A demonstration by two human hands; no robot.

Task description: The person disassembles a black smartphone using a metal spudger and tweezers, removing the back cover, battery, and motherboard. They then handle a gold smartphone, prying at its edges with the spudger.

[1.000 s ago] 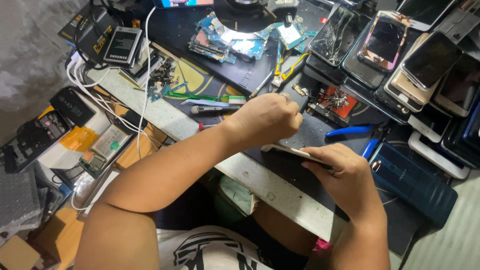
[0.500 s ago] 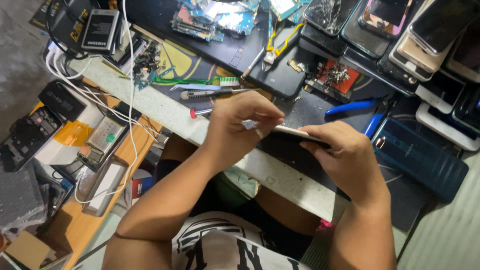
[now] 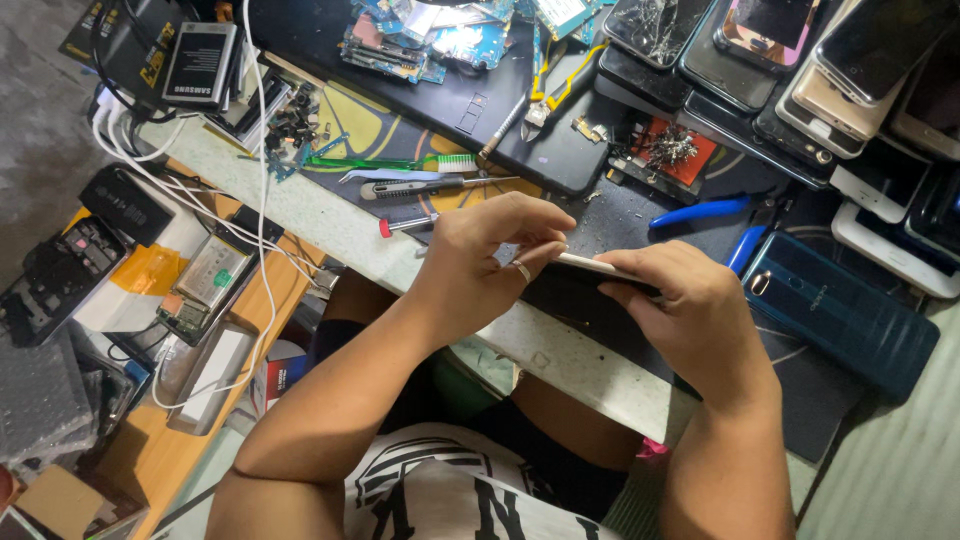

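Landmark: the phone (image 3: 600, 270) held edge-on above the near rim of the surface (image 3: 560, 350).

- Phone is a thin slab seen almost on its side, pale edge uppermost, dark face turned down and toward the body. Long axis runs left-to-right across the person, its right end slightly lower.
- Right hand (image 3: 690, 315) clamped round the phone's right half — fingers curl over the top edge, palm beneath. This hand carries the weight.
- Left hand (image 3: 490, 260) closed on the phone's left end, fingertips pinched at the corner; a ring shows on one finger. Whether a small tool sits in that pinch I cannot tell.
- Both hands touch the phone, one at each end.
- Just beyond the phone's left end: red-capped screwdriver (image 3: 405, 224), grey-handled tool (image 3: 420, 187).
- Beyond its right end: blue-handled pliers (image 3: 705, 212), a dark teal phone back (image 3: 840, 315).
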